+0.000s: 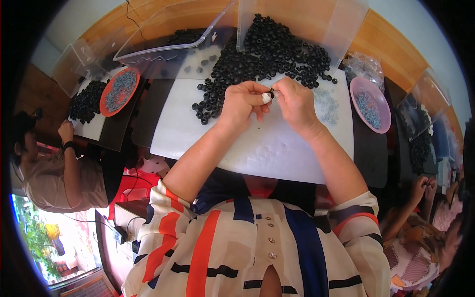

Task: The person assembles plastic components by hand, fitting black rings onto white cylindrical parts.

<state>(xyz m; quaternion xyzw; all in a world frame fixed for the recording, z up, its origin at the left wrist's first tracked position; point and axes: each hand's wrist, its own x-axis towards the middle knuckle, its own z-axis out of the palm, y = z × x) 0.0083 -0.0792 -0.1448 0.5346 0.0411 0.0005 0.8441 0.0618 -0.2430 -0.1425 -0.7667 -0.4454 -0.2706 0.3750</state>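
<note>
My left hand (242, 101) and my right hand (296, 104) meet above a white sheet (277, 148) on the table. Between their fingertips they pinch a small black ring (272, 93); a thumb of my left hand wears a white wrap. Just beyond the hands lies a large heap of black rings (269, 52), spilling from a tipped clear plastic bin (302, 20). A scatter of small grey-blue parts (326, 106) lies on the sheet to the right of my right hand.
A pink dish (370, 104) of small grey parts sits at the right, an orange dish (118, 91) of the same at the left beside another pile of black rings (86, 101). Another clear bin (168, 39) lies at the back. Other people sit at both sides.
</note>
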